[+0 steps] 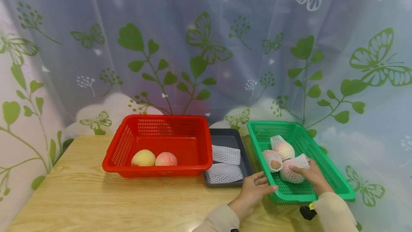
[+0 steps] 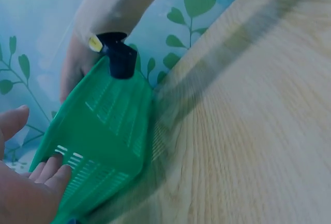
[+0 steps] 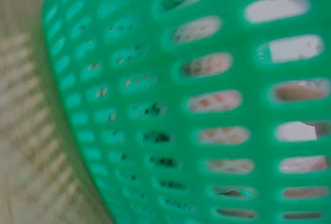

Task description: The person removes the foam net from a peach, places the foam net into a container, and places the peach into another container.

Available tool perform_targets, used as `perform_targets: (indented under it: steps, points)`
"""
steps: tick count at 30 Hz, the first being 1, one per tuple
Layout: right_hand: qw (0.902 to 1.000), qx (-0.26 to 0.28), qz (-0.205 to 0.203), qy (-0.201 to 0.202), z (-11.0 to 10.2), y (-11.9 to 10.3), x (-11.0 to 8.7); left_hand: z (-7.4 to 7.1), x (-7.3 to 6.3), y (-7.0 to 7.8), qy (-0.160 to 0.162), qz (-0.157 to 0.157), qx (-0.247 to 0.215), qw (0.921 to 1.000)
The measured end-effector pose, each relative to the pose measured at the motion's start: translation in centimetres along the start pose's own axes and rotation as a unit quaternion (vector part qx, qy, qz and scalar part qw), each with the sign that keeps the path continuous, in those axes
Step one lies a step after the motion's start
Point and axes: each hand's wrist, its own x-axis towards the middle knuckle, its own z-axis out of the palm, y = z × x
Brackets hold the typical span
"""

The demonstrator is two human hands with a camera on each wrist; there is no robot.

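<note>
In the head view, three peaches in white foam nets lie in the green basket (image 1: 296, 198). My right hand (image 1: 313, 176) grips the nearest netted peach (image 1: 291, 173), thumb on its left side and fingers behind it. The other netted peaches (image 1: 282, 149) rest against it at the back and left. My left hand (image 1: 252, 191) is at the basket's left rim, fingers spread and holding nothing. The left wrist view shows its fingers (image 2: 51, 172) right by the slotted basket wall. The right wrist camera looks through the basket's slots, where parts of netted fruit show and the hand is mostly hidden.
A dark grey tray (image 1: 225, 137) with two flat foam nets (image 1: 224, 173) lies left of the green basket. Further left, a red basket (image 1: 167, 172) holds a yellow peach (image 1: 143, 158) and a pink peach (image 1: 166, 159). A patterned curtain (image 1: 199, 46) hangs behind the wooden table (image 1: 128, 203).
</note>
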Motion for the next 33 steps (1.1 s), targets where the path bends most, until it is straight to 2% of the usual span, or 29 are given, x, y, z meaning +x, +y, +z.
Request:
perform_targets:
  steps: [5, 15, 23, 33]
  points:
    - [0.9970, -0.056, -0.054, 0.001, 0.7, 0.6, 0.7, 0.5, -0.3, -0.1, 0.028, -0.024, 0.012, 0.9993]
    - [0.9960, -0.058, -0.068, -0.011, 1.0, 0.6, 0.8, 1.3, 0.0, -0.7, 0.082, -0.009, -0.010, 0.9966]
    - [0.9974, -0.057, -0.036, -0.025, 0.9, 0.5, 0.9, 1.7, 0.2, -0.7, 0.099, -0.013, -0.013, 0.9949]
    - [0.9978, -0.050, -0.044, -0.007, 1.0, 0.8, 0.6, 1.8, 0.2, -0.6, 0.103, -0.015, -0.016, 0.9945]
